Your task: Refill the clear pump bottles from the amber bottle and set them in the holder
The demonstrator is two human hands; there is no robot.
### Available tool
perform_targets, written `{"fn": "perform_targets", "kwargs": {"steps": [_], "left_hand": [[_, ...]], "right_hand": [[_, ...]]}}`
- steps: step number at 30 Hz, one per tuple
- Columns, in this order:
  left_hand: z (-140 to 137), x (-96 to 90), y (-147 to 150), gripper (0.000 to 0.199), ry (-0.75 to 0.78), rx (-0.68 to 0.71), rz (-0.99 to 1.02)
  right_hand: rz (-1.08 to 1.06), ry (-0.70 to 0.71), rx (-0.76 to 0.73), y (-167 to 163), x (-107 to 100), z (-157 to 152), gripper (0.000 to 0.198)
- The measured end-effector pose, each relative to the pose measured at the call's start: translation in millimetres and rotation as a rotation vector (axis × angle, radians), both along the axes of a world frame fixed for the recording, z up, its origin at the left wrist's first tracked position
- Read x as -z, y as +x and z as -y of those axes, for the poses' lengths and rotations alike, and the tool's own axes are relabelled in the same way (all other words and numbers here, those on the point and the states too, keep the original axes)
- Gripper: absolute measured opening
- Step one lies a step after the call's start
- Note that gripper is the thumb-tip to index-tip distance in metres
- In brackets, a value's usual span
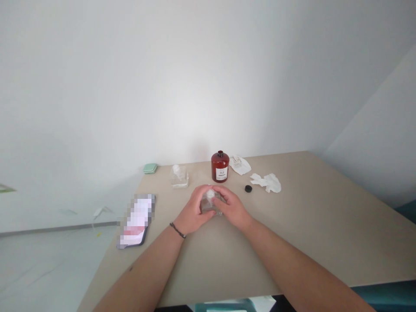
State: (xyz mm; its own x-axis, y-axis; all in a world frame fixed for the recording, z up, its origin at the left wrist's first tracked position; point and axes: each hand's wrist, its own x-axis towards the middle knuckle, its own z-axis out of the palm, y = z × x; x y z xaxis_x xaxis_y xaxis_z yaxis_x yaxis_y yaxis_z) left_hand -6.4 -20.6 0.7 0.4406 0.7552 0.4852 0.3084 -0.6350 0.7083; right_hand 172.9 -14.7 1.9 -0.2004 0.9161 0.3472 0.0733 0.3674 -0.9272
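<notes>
your left hand (193, 212) and right hand (234, 209) are holding the clear bottle (207, 205) between them, just short of the red-brown bottle (220, 165); the tabletop (308, 216) is stretching wide to your right, while the phone (136, 221) is lying near the left edge.

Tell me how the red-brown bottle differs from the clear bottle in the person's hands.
Colour: the red-brown bottle is darkly tinted, while the clear bottle is colourless.
Top: the red-brown bottle's neck is uncapped; the clear bottle has a white top.
Contact: the red-brown bottle stands untouched on the table, while the clear bottle is held between the left hand and right hand.
Both appear upright.
</notes>
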Motion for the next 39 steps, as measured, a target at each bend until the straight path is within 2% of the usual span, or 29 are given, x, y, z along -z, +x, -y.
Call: {"fn": "perform_targets", "kwargs": {"steps": [6,11,19,25,28,34,39], "left_hand": [[-0.9,0.2,-0.3,0.072,-0.014,0.005,0.009],[-2.4,3.1,-2.1,0.073,-0.034,0.027,0.032],[-2.1,4.0,-2.4,0.073,-0.045,0.021,0.04],[-2.0,3.1,-0.1,0.074,-0.042,0.012,0.038],[-0.9,2.2,2.6,0.073,-0.057,-0.007,0.05],[0.5,0.4,5.3,0.073,-0.08,-0.02,0.052],[0.2,0.7,4.0,0.073,-0.095,-0.005,0.049]], "right_hand": [[0.019,-0.031,0.025,-0.7,-1.6,0.7,0.028],[0.021,0.024,0.016,1.2,-3.2,1.7,0.028],[0.044,-0.005,0.035,-1.5,0.0,-0.8,0.024],[0.113,0.091,0.004,-2.4,-5.8,0.8,0.027],[0.121,0.121,0.054,-5.9,-3.0,1.1,0.024],[0.106,0.065,0.147,-13.0,0.8,0.8,0.013],[0.099,0.061,0.093,-9.3,-0.1,-0.8,0.02]]}}
